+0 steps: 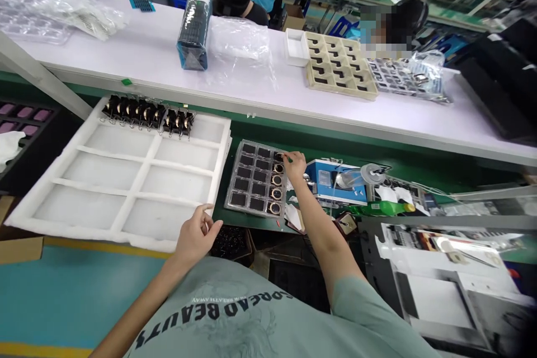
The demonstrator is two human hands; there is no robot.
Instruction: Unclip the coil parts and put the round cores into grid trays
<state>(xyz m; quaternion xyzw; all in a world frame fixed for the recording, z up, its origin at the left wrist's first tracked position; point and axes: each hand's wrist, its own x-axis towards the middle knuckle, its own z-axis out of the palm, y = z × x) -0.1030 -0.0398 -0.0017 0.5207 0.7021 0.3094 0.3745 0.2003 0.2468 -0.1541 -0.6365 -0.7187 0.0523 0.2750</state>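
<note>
My right hand (pixel 296 165) reaches over the upper right corner of a clear plastic tray (pixel 255 179), its fingers pinched at the top of the right column. Dark square pieces fill the tray's left and middle columns, and round gold-rimmed pieces (pixel 276 180) stand in the right one. What my fingertips hold is too small to make out. Near the lower right edge of a white foam tray (pixel 143 176), my left hand (pixel 198 235) hovers with fingers loosely curled and apart, holding nothing. Black clipped pieces (pixel 134 111) line the foam tray's far edge.
A blue device (pixel 342 181) and a green bottle (pixel 388 208) lie right of the plastic tray. On the raised white shelf (pixel 146 67) are a wrapped stack (pixel 195 31), plastic bags and a beige compartment tray (pixel 339 65). People sit beyond it.
</note>
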